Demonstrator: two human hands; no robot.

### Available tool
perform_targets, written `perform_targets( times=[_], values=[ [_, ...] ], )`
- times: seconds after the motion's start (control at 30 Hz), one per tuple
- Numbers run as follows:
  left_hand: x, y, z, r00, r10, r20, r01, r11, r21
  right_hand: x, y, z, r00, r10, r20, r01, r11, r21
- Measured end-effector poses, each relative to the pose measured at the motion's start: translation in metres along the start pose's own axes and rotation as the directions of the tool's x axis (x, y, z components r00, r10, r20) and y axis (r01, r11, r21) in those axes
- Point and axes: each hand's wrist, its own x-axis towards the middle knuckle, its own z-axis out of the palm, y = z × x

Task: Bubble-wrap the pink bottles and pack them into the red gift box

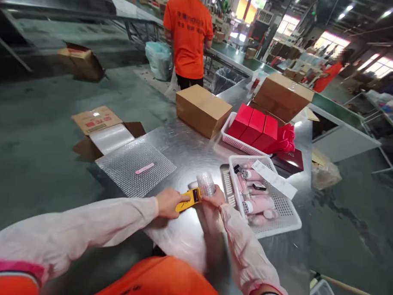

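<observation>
My left hand [168, 202] is closed around a yellow tape dispenser [184, 204], whose head points right. That head touches a bubble-wrapped roll [206, 183], a clear cylinder held just above the steel table. Gripping the roll from its right side is my right hand [216, 197], with its fingers partly hidden. What lies inside the wrap cannot be made out. To the left, a flat bubble wrap sheet [118, 172] carries a slim pink packet [144, 168]. A white basket [290, 224] beside my right hand contains pink tubes and bottles, with a paper slip [274, 179] across it.
A closed carton [201, 109] stands at the table's back. Right of it, another white basket [238, 144] holds red boxes [255, 126], near an open carton [282, 96] and a dark red box [289, 161]. A person in orange [189, 35] stands beyond the table.
</observation>
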Motion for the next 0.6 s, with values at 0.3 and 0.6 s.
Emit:
perform_targets(
  times=[0.3,0.6],
  values=[
    [-0.03,0.033,0.002,0.986,0.148,-0.077,-0.143,0.988,0.059,-0.054,0.0,-0.017,0.994,0.037,-0.107,-0.033,0.999,0.044],
    [-0.033,0.059,-0.002,0.977,0.2,-0.078,-0.194,0.977,0.086,-0.097,-0.007,-0.033,0.976,0.089,-0.199,-0.063,0.989,0.132]
  ],
)
